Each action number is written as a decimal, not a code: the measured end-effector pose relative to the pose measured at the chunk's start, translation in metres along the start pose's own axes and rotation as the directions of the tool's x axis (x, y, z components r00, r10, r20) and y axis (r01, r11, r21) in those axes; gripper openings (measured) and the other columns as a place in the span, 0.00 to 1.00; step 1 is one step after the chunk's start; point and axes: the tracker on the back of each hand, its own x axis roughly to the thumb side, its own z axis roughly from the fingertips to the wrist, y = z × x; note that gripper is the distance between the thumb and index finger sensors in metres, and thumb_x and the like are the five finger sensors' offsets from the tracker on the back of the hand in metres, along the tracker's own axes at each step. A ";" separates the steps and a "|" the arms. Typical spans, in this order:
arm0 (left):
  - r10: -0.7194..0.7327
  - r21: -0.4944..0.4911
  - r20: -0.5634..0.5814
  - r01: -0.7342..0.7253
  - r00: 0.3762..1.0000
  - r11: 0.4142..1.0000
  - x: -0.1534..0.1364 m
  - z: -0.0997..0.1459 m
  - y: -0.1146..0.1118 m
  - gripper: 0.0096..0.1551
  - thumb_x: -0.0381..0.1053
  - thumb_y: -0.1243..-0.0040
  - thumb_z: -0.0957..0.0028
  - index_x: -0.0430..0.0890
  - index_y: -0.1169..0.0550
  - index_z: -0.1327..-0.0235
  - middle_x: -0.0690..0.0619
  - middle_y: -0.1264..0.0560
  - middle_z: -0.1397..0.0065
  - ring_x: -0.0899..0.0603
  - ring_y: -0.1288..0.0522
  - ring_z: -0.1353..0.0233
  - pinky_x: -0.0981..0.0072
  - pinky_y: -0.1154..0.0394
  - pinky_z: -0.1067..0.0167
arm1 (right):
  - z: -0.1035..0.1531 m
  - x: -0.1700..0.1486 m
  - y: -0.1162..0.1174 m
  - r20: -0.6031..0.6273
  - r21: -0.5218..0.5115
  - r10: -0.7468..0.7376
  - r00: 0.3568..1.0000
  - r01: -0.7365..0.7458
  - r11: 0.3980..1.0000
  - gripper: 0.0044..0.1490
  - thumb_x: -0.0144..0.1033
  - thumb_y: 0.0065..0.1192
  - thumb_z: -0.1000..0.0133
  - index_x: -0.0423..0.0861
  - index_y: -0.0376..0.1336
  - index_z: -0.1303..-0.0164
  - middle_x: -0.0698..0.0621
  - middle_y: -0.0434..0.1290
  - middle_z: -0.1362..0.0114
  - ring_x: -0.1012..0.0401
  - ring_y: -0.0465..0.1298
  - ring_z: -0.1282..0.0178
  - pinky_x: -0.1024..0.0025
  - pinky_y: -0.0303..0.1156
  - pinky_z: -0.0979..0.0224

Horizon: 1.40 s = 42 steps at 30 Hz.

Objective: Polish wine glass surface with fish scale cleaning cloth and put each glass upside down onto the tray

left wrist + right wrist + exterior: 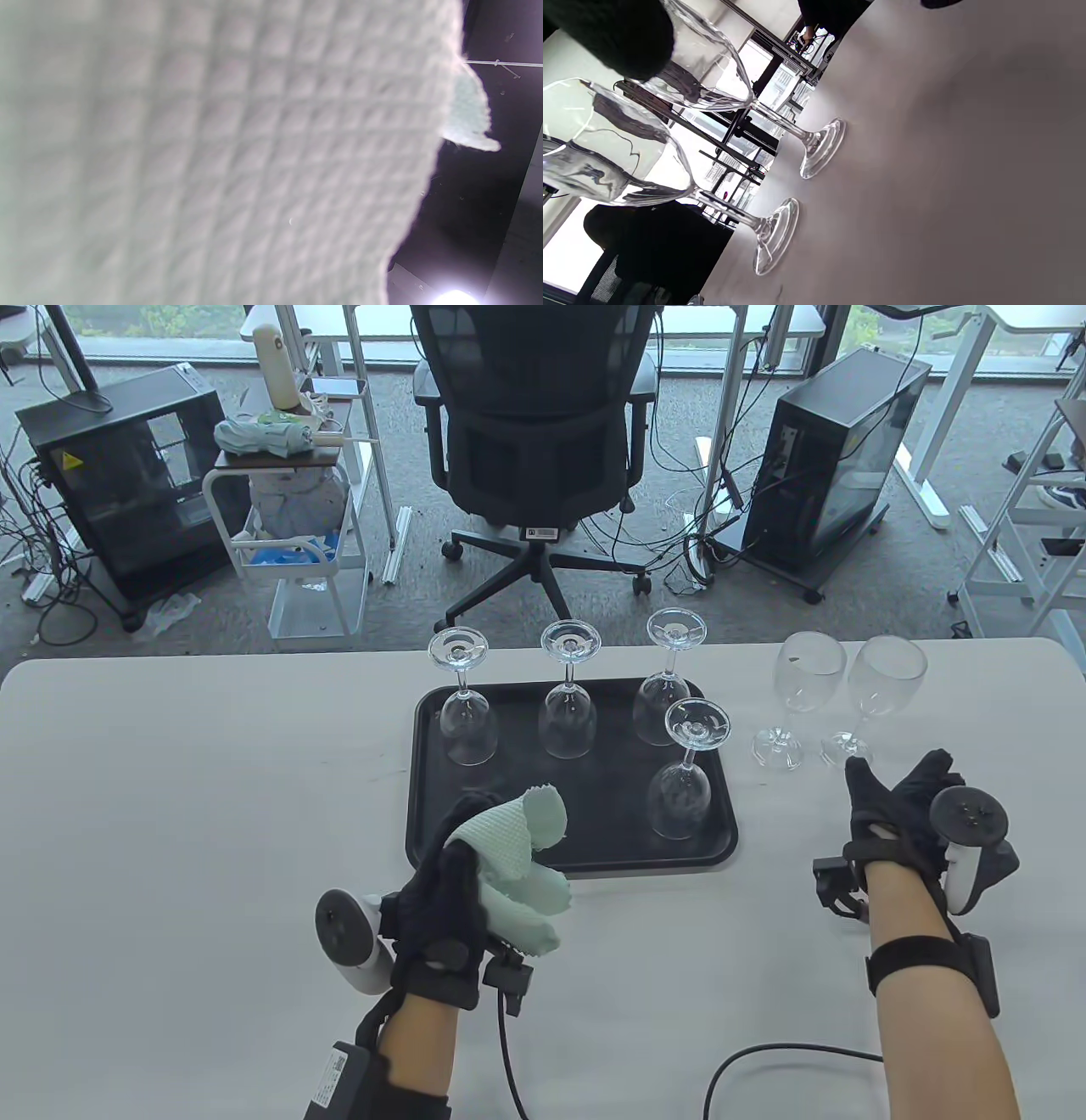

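- the black tray (pixel 424 814) lies on the white counter (pixel 170 814), and 4 wine glasses stand upside down on it, feet up.
- 3 form the far row: the left glass (pixel 467 712), the middle glass (pixel 568 704) and the right glass (pixel 668 683). the 4th glass (pixel 683 780) stands nearer, in the tray's right half, just in front of the right glass.
- 2 upright glasses stand on the counter just right of the tray, side by side: the nearer-to-tray glass (pixel 802 695) and the outer glass (pixel 878 691). in the right wrist view both show tilted, feet on the counter (pixel 946 169), one foot at (pixel 823 148) and the other at (pixel 774 235).
- the left hand (pixel 441 899) is over the tray's near edge; its fingers curl round the pale green fish scale cloth (pixel 517 857), which is bunched and drapes over the hand toward the tray.
- in the left wrist view the cloth (pixel 212 152) fills most of the frame, its small grid weave blurred; the dark tray (pixel 475 203) shows at the right.
- the right hand (pixel 899 814) is over the counter just in front of the 2 upright glasses, thumb raised toward the outer glass's foot, fingers loosely bent and holding nothing.
- writing: a label on the office chair (pixel 543 432) base beyond the counter and a tag on the left forearm are too small to read; a yellow warning triangle marks the black computer case (pixel 110 492) at far left.
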 end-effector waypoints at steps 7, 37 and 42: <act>-0.028 0.009 0.003 0.028 1.000 1.000 0.002 -0.001 0.004 0.32 0.66 0.57 0.40 0.54 0.31 0.25 0.52 0.32 0.18 0.35 0.35 0.21 0.31 0.28 0.34 | -0.049 0.002 0.025 -0.044 0.052 0.026 0.999 -0.024 0.998 0.62 0.68 0.69 0.46 0.59 0.34 0.18 0.42 0.32 0.15 0.37 0.39 0.19 0.37 0.49 0.23; -0.006 0.018 -0.043 0.007 0.999 1.000 -0.003 0.000 0.004 0.32 0.66 0.56 0.39 0.53 0.31 0.25 0.51 0.32 0.18 0.34 0.36 0.20 0.30 0.30 0.33 | 0.007 0.022 -0.057 0.573 0.039 -0.185 0.798 0.199 0.979 0.29 0.41 0.71 0.44 0.60 0.64 0.31 0.45 0.74 0.31 0.46 0.67 0.25 0.37 0.65 0.29; 0.003 0.007 -0.037 -0.002 0.999 1.000 -0.002 0.000 0.000 0.32 0.66 0.56 0.39 0.53 0.31 0.25 0.51 0.32 0.18 0.34 0.36 0.20 0.29 0.30 0.32 | 0.087 0.064 -0.057 0.848 -0.207 0.285 0.446 -0.215 0.954 0.30 0.43 0.73 0.44 0.61 0.65 0.30 0.47 0.76 0.33 0.48 0.69 0.27 0.44 0.68 0.32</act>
